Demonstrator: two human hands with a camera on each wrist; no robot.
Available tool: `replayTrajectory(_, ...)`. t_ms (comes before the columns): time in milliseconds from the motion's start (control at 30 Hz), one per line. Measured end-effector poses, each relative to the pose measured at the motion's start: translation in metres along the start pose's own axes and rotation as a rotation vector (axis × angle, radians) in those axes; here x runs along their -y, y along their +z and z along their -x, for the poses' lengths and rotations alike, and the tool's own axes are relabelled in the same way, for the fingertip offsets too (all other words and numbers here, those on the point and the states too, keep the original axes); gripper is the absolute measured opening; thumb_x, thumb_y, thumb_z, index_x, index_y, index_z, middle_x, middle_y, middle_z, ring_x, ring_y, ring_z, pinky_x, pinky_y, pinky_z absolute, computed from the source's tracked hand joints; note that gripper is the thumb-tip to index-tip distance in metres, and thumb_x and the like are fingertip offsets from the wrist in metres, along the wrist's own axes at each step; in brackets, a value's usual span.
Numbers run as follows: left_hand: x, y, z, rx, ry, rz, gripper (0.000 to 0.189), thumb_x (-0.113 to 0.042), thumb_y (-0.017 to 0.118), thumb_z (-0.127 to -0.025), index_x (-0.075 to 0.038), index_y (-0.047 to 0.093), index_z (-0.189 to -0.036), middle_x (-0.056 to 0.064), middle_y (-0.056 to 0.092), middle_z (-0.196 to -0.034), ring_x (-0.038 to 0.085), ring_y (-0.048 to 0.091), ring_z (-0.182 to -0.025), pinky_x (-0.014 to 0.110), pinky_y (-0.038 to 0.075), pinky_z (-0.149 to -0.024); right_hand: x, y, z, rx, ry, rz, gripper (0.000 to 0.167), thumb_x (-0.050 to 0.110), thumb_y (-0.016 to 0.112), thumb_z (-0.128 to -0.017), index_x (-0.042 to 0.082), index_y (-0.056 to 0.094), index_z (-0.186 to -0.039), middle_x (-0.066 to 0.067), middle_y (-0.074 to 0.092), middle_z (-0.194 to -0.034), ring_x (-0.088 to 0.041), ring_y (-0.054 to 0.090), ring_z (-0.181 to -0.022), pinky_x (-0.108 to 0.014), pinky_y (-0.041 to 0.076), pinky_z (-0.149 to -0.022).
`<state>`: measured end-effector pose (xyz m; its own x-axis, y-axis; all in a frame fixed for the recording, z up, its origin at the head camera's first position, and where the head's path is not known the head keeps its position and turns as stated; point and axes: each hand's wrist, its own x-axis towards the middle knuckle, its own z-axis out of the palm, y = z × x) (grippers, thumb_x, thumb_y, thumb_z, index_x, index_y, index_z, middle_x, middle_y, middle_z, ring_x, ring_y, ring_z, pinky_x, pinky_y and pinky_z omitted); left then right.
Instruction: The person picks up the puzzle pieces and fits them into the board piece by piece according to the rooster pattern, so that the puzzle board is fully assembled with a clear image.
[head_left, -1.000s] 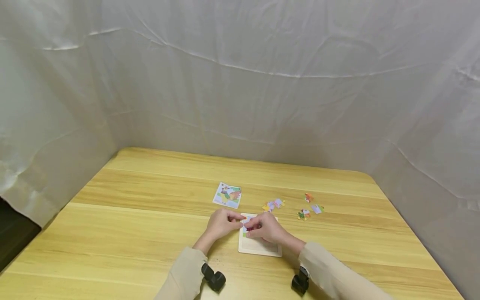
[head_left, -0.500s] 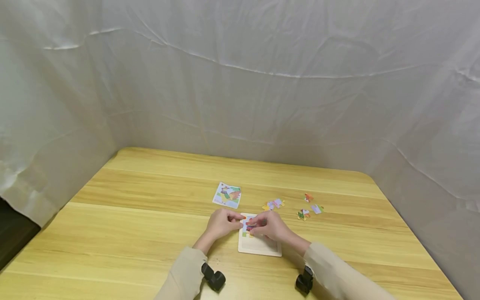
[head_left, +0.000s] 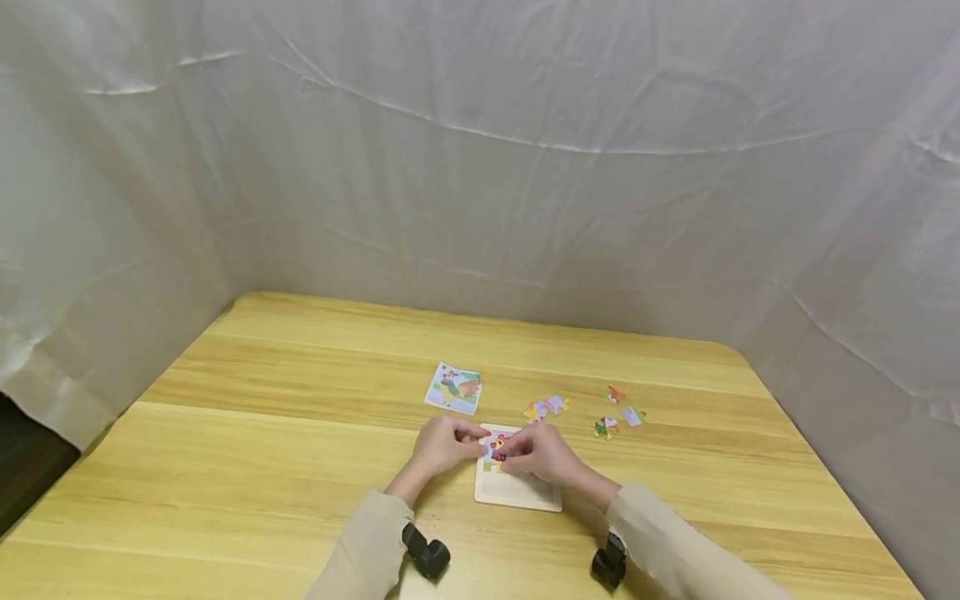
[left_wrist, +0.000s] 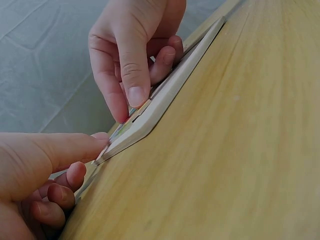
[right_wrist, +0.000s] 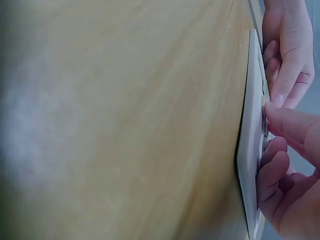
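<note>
the puzzle tray (head_left: 517, 495) lies flat on the table (head_left: 247, 492), between and under the two hands; printed pieces (head_left: 498, 444) fill its upper left part, showing red, yellow, blue and green, while the lower part is bare.

right hand (head_left: 546, 454): over the tray; thumb and index tips stand narrow, at the printed pieces; whether they pinch a piece or press on it cannot be told; relative to one second ago, these tips have shifted slightly rightward and more of the red print is uncovered.

left hand (head_left: 441, 446): position unchanged; thumb and index are extended, tips touching the tray's left edge; the remaining fingers are curled beneath, as the left wrist view shows.

beyond the tray: picture card (head_left: 453, 388), far left; joined lavender cluster (head_left: 551, 407), behind the right hand; orange piece (head_left: 616, 393), lavender-and-green piece (head_left: 632, 416) and green-and-white piece (head_left: 605, 427), farther right; all lie as before.
</note>
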<state>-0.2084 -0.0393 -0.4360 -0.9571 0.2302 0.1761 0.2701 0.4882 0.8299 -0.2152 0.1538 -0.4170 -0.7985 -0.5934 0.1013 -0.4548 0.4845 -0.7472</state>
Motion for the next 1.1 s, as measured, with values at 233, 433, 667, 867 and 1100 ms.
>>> replayTrajectory(233, 0.001, -0.001, 0.0, 0.004, -0.018, 0.017, 0.019, -0.012, 0.073, -0.07, -0.006, 0.071, -0.089, -0.007, 0.047, -0.054, 0.006, 0.04, -0.05, 0.021, 0.031, -0.049, 0.002, 0.0, -0.003, 0.011, -0.006, 0.046, 0.011, 0.002, 0.072, -0.071, -0.001, 0.07, -0.082, 0.003, 0.056, -0.056, 0.0, 0.034, -0.044, -0.016, 0.027, -0.041)
replayTrajectory(433, 0.001, -0.001, 0.0, 0.002, -0.02, 0.018, 0.02, -0.012, 0.074, -0.07, -0.006, 0.071, -0.088, -0.007, 0.048, -0.054, 0.006, 0.041, -0.05, 0.021, 0.031, -0.049, 0.003, -0.001, -0.005, 0.038, -0.022, 0.044, 0.009, 0.001, 0.072, -0.071, -0.002, 0.07, -0.079, 0.002, 0.058, -0.057, 0.001, 0.033, -0.043, -0.016, 0.027, -0.04)
replayTrajectory(667, 0.001, 0.0, -0.001, 0.002, -0.013, 0.022, 0.019, -0.012, 0.073, -0.071, -0.006, 0.071, -0.088, -0.007, 0.047, -0.054, 0.006, 0.04, -0.05, 0.021, 0.031, -0.049, 0.003, -0.002, -0.008, 0.039, -0.048, 0.032, 0.007, 0.0, 0.071, -0.072, -0.004, 0.068, -0.078, -0.001, 0.055, -0.055, 0.002, 0.032, -0.041, -0.016, 0.026, -0.039)
replayTrajectory(867, 0.001, 0.001, -0.001, -0.003, -0.001, 0.012, 0.015, -0.011, 0.071, -0.074, -0.006, 0.071, -0.087, -0.007, 0.047, -0.054, 0.006, 0.04, -0.05, 0.02, 0.031, -0.049, 0.002, 0.002, -0.011, 0.027, -0.061, -0.019, 0.013, 0.003, 0.072, -0.072, -0.005, 0.069, -0.083, -0.002, 0.056, -0.057, 0.0, 0.032, -0.039, -0.016, 0.027, -0.037)
replayTrajectory(1100, 0.0, 0.0, 0.0, -0.001, -0.016, 0.019, 0.013, -0.01, 0.07, -0.074, -0.006, 0.071, -0.087, -0.007, 0.047, -0.055, 0.006, 0.04, -0.051, 0.021, 0.031, -0.05, 0.002, 0.005, -0.012, 0.037, -0.039, 0.002, 0.012, 0.003, 0.072, -0.072, -0.003, 0.07, -0.082, 0.001, 0.057, -0.057, 0.0, 0.036, -0.043, -0.016, 0.029, -0.04)
